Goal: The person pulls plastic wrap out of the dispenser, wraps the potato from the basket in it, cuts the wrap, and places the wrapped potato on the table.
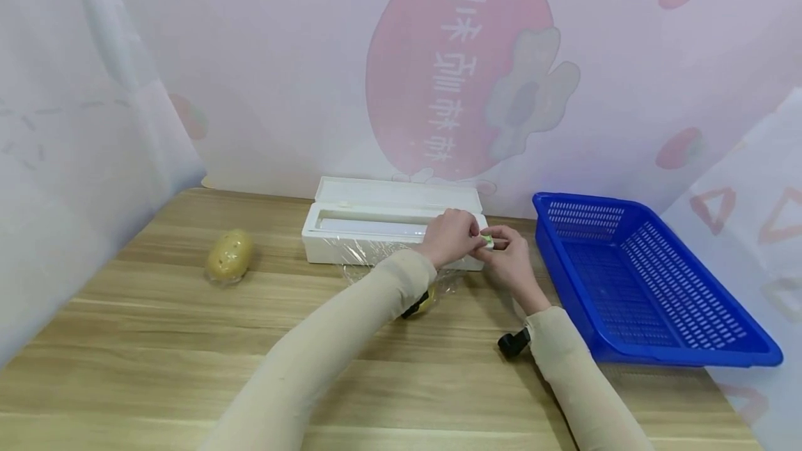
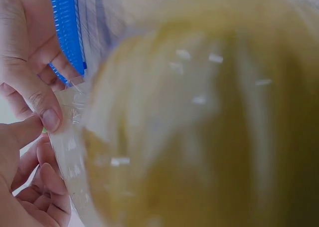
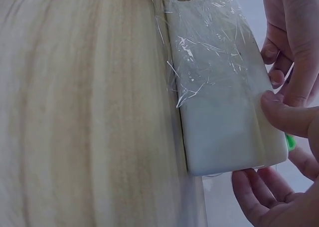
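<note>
A white cling film box stands with its lid raised and a pale roll inside. At its right end, my left hand and right hand meet, fingertips together around a small green-and-white cutter piece. In the right wrist view, the right thumb lies against the box front, with fingers curled at its end. Crinkled clear film hangs down the front. A film-covered potato fills much of the left wrist view; in the head view, the left wrist mostly hides it.
A second potato, wrapped in film, lies to the left on the wooden table. A blue perforated basket stands close beside the right forearm. Behind the box rises a pink printed backdrop.
</note>
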